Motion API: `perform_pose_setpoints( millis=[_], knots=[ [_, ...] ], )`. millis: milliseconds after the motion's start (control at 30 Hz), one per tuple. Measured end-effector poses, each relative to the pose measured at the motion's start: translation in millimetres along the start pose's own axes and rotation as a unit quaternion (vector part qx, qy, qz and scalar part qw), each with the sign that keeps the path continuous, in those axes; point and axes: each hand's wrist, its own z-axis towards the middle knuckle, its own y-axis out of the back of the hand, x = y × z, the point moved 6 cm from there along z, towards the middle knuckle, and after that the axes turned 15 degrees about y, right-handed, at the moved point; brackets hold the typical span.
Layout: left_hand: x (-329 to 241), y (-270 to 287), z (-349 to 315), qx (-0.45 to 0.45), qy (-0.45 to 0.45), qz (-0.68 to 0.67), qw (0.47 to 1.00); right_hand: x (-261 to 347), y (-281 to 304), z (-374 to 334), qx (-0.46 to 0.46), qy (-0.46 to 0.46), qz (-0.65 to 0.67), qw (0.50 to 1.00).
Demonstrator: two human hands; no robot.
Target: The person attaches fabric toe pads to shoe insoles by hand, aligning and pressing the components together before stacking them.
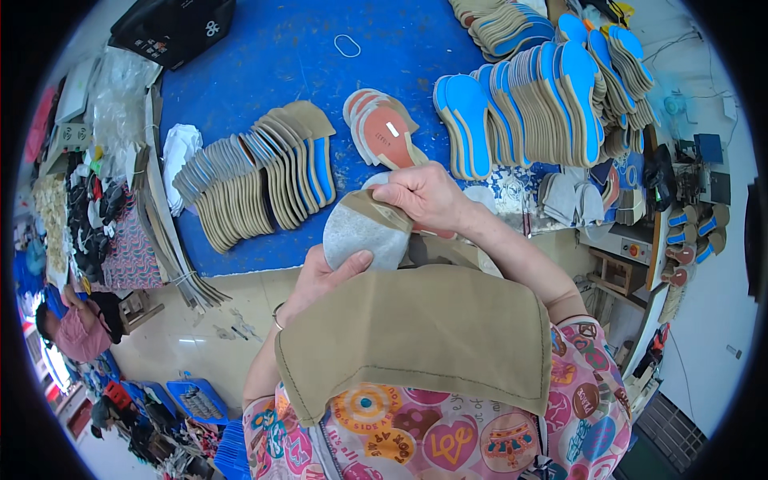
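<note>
In front of my chest I hold an insole [362, 238] with a grey, rounded end and tan fabric along its upper side. My left hand [314, 282] is closed on its lower left edge, thumb lying on the grey face. At the upper edge, my right hand [428, 196] pinches the tan fabric, fingers bent and pressed together. The rest of the insole is hidden behind my right hand. Just beyond it on the blue table [400, 48] lie several red-brown insoles [382, 134], partly overlapping. A large stitched tan cloth [424, 324] lies across my chest.
Left on the table stands a leaning row of tan and blue insoles [256, 180]. More blue-topped rows [520, 112] fill the right side. A black bag [172, 32] sits at the far left corner, and a white loop [347, 46] lies far back. Another person [80, 332] is at far left.
</note>
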Motion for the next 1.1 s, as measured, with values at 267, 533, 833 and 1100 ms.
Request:
perform_pose_setpoints(
  millis=[267,533,833,1100],
  knots=[
    [1.7,-3.7,5.2,0.014,0.006,0.039,0.999,20.8,-3.9,16.5,0.046,-0.054,-0.021,0.997],
    [4.4,2.0,13.0,0.046,-0.094,0.131,0.986,-7.6,-2.3,13.8,-0.055,-0.123,0.016,0.991],
    [1.1,8.8,16.7,0.028,0.037,-0.001,0.999,-37.6,-12.0,8.1,-0.049,-0.229,0.080,0.969],
    [28.9,77.7,36.0,-0.013,-0.099,-0.267,0.959,-108.7,13.7,-70.6,0.021,-0.362,0.093,0.927]
  ],
)
